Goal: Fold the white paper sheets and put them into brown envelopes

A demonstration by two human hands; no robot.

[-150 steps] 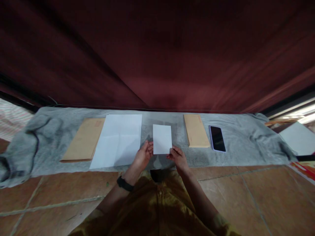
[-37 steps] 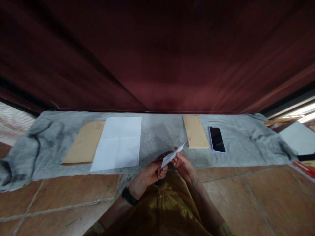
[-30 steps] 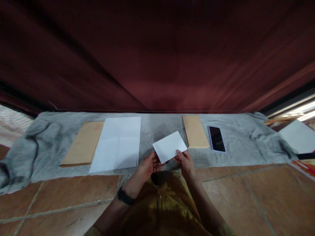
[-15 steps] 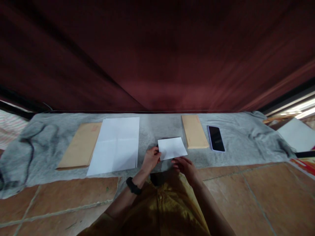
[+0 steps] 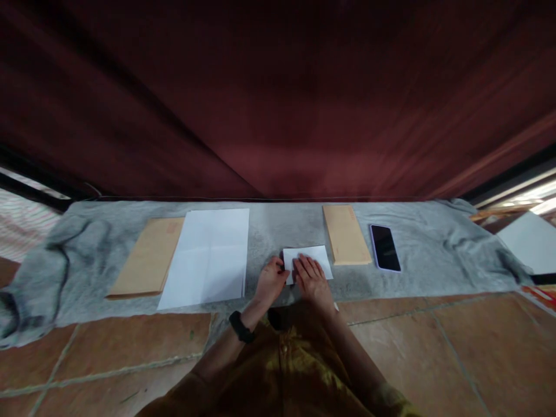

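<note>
The right hand (image 5: pixel 311 279) lies flat, fingers spread, on one folded paper (image 5: pixel 317 255) whose long axis runs left to right on the grey cloth (image 5: pixel 434 255). The left hand (image 5: pixel 270 282) touches the paper's left edge; I cannot tell whether it pinches. Further left lie one large sheet (image 5: pixel 208 252) and the left envelope (image 5: pixel 147 258). To the right lie the right envelope (image 5: pixel 346 234) and one phone (image 5: pixel 384 248).

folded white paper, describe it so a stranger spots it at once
A long grey cloth lies on the tiled floor. Near its front edge, between the large white sheet and the narrow brown envelope, is the folded white paper. It is the smallest piece, with the left hand and right hand on it.
</note>
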